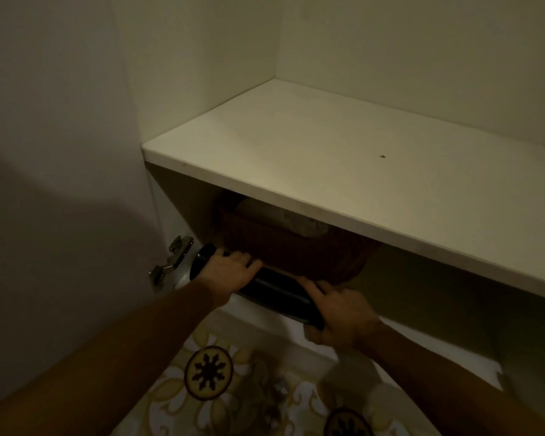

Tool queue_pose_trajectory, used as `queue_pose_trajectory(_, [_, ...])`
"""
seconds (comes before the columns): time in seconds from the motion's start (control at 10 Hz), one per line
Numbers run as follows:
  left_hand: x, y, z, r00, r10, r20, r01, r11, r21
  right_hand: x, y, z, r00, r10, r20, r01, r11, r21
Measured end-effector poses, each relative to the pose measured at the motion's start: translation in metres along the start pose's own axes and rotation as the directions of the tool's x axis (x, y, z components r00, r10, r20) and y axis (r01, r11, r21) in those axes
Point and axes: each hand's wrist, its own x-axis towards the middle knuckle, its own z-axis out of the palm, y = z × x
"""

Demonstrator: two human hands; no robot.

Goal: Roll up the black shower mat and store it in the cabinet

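Dim cabinet [343,146], lower shelf: L grip [230,267] & R grip [340,313] both clasp rolled black mat [274,286] by basket [293,250]

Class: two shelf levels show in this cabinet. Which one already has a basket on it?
The lower level, beneath the white shelf board: a dark woven basket sits there behind the rolled black mat. The upper board holds none.

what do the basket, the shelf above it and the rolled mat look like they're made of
Basket: likely woven wicker or rattan, dark brown, with a ribbed weave; the light is dim. Shelf: looks like white laminated board, smooth, matte, with a square edge. Rolled black shower mat: probably rubber or vinyl, smooth with a faint sheen, gripped by both hands.
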Motion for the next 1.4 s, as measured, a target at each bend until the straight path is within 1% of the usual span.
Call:
queue_pose_trajectory(0.1, [0.002, -0.008, 0.003, 0.996, -0.081, 0.034, 0.082, 0.996, -0.027, 0.011, -0.008, 0.001, 0.999, 0.045, -0.029, -0.044, 0.997, 0.058])
queue_pose_trajectory(0.2, [0.005, -0.004, 0.002, 0.989, -0.131, 0.071, 0.135, 0.990, -0.040, 0.018, -0.014, 0.004, 0.996, 0.085, 0.000, -0.084, 0.992, 0.091])
queue_pose_trajectory(0.3, [0.006, 0.002, 0.003, 0.989, -0.124, 0.082, 0.126, 0.992, -0.021, 0.018, -0.011, 0.006, 0.994, 0.104, 0.042, -0.108, 0.989, 0.098])
queue_pose_trajectory(0.4, [0.002, 0.000, 0.004, 0.989, -0.107, 0.103, 0.109, 0.994, -0.019, 0.014, -0.007, 0.005, 0.993, 0.114, 0.040, -0.117, 0.990, 0.082])
queue_pose_trajectory(0.6, [-0.005, 0.001, 0.004, 0.998, -0.040, 0.047, 0.043, 0.998, -0.051, 0.006, -0.004, 0.001, 0.990, 0.121, 0.075, -0.125, 0.991, 0.050])
queue_pose_trajectory(0.8, [-0.009, 0.006, 0.001, 1.000, -0.014, -0.027, 0.012, 0.997, -0.073, 0.008, -0.011, -0.006, 0.992, 0.087, 0.089, -0.088, 0.996, 0.010])
queue_pose_trajectory(1.0, [-0.012, 0.009, 0.002, 1.000, -0.014, 0.007, 0.014, 0.999, -0.048, 0.014, -0.016, -0.009, 0.992, 0.065, 0.111, -0.065, 0.998, -0.004])
queue_pose_trajectory(1.1, [-0.012, 0.009, 0.004, 1.000, 0.003, 0.005, -0.003, 0.999, -0.046, 0.016, -0.018, -0.006, 0.993, 0.061, 0.103, -0.060, 0.998, -0.010])
queue_pose_trajectory(1.2, [-0.010, 0.005, 0.006, 0.999, 0.028, -0.026, -0.029, 0.998, -0.053, 0.018, -0.017, -0.003, 0.994, 0.059, 0.093, -0.059, 0.998, -0.010])
queue_pose_trajectory(1.3, [-0.019, 0.005, 0.014, 0.997, 0.006, -0.080, -0.015, 0.994, -0.107, 0.010, -0.023, 0.000, 0.991, 0.116, 0.065, -0.119, 0.992, 0.041])
queue_pose_trajectory(1.4, [-0.029, 0.001, 0.019, 0.985, -0.070, -0.155, 0.042, 0.983, -0.177, 0.009, -0.028, 0.000, 0.973, 0.226, 0.052, -0.229, 0.972, 0.056])
